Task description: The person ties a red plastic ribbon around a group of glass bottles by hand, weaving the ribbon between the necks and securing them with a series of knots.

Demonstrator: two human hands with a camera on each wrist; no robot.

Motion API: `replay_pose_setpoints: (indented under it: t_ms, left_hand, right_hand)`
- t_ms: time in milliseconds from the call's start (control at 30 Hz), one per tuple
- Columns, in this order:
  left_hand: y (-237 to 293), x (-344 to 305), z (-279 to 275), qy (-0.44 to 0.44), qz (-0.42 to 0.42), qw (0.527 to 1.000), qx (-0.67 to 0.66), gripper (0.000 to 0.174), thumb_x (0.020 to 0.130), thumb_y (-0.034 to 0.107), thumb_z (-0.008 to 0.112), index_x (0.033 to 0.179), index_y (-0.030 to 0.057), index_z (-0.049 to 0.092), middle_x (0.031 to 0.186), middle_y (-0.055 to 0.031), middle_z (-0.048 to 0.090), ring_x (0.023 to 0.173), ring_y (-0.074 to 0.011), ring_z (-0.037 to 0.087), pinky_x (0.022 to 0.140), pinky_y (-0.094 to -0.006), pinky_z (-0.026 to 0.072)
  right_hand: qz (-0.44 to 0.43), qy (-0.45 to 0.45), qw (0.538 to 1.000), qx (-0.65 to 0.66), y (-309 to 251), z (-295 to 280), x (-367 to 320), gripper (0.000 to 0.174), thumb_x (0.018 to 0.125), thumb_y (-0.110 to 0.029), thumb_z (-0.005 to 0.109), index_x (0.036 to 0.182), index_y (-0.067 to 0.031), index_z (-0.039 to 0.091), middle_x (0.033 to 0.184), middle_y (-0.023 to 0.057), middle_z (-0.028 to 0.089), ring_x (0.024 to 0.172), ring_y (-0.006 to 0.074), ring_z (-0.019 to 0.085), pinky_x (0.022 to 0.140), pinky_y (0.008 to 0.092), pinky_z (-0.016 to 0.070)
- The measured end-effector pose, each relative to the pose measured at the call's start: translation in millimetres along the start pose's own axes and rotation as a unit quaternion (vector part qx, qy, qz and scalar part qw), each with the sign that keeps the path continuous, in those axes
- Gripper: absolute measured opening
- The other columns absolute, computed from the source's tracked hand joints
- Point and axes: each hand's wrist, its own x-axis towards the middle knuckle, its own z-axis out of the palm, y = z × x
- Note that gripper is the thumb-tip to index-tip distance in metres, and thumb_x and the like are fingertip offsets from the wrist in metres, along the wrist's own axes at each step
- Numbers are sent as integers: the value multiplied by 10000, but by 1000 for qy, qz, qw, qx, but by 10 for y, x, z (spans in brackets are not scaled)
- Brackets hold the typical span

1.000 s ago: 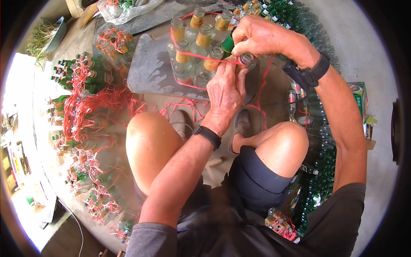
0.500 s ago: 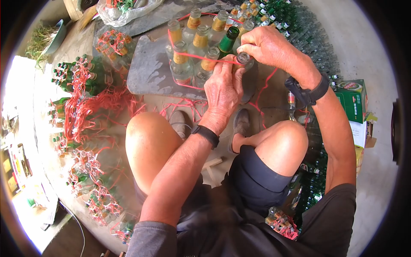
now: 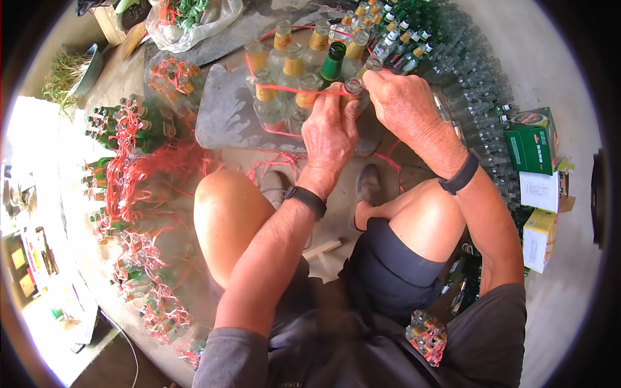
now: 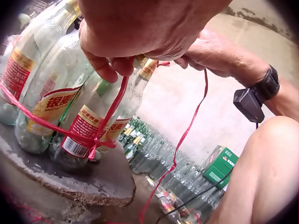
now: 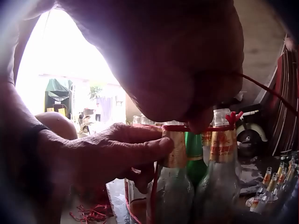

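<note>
Several clear glass bottles with gold neck labels and one green bottle (image 3: 333,61) stand upright together on a grey slab (image 3: 220,110). Red plastic twine (image 3: 291,88) runs round their necks, and a lower loop (image 4: 46,122), knotted at one corner, circles their bodies. At the near right corner my left hand (image 3: 330,132) pinches the twine against a bottle neck (image 5: 175,151), thumb on the gold label. Just beyond it, my right hand (image 3: 407,103) grips the twine beside the neighbouring neck, its fingertips partly hidden. From that hand a loose length of twine (image 4: 175,156) hangs down.
Rows of empty bottles (image 3: 466,84) fill the floor at right, beside a green carton (image 3: 532,139). Tied bottle bundles with tangled red twine (image 3: 123,168) stand at left. A clear plastic bag (image 3: 194,26) lies behind the slab. More twine (image 3: 281,158) lies near the shoes.
My right hand has come down from over the green bottle to the corner bottles, uncovering the green neck. The left hand keeps its place at the corner. The head view has shifted slightly.
</note>
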Motion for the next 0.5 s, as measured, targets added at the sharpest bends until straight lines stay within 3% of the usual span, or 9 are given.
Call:
replay_pose_setpoints:
  t_ms: [100,167,300,367,400,500]
  left_hand:
    - [-68,1,33,-12,-5,1000,-4,349,983,214,675,1261,4,652,1119,-250,694,1022,-455,682,861,-524,548]
    - [-121,2,59,7,29,999,30,387,990,216,707,1342,85,618,1174,-205,700,960,-438,714,772,-506,580]
    - [-53,-3,1,12,34,999,10,384,986,211,712,1337,81,624,1163,-202,703,958,-435,713,780,-500,580]
    - [17,8,-24,3,5,1000,-21,366,975,186,669,1286,-5,649,1108,-249,704,1000,-456,695,845,-513,554]
    - [-7,1,-8,3,8,1000,-22,366,975,186,669,1286,-5,649,1108,-249,704,1000,-456,695,845,-513,554]
    - [-53,4,23,35,38,999,8,381,976,186,721,1330,69,640,1143,-204,715,955,-434,712,795,-484,578]
  right_hand:
    - [12,-6,1000,-2,-75,-29,-78,55,921,-127,629,914,-72,626,742,187,712,730,420,727,652,551,576]
    - [58,-52,997,9,-98,-35,-94,52,917,-121,623,910,-70,629,746,192,716,736,430,728,661,550,581]
    - [72,-52,995,39,-181,2,-163,60,914,-120,617,909,-62,634,748,201,716,743,435,729,669,551,584]
    - [61,-37,997,42,-203,8,-187,127,982,-157,640,926,-48,608,747,190,698,721,419,704,629,534,551]
    - [62,-35,997,41,-241,7,-201,127,982,-157,640,926,-48,608,747,190,698,721,419,704,629,534,551]
    - [71,-46,996,27,-359,-12,-234,110,963,-141,644,928,-42,613,741,195,701,725,419,712,641,526,567]
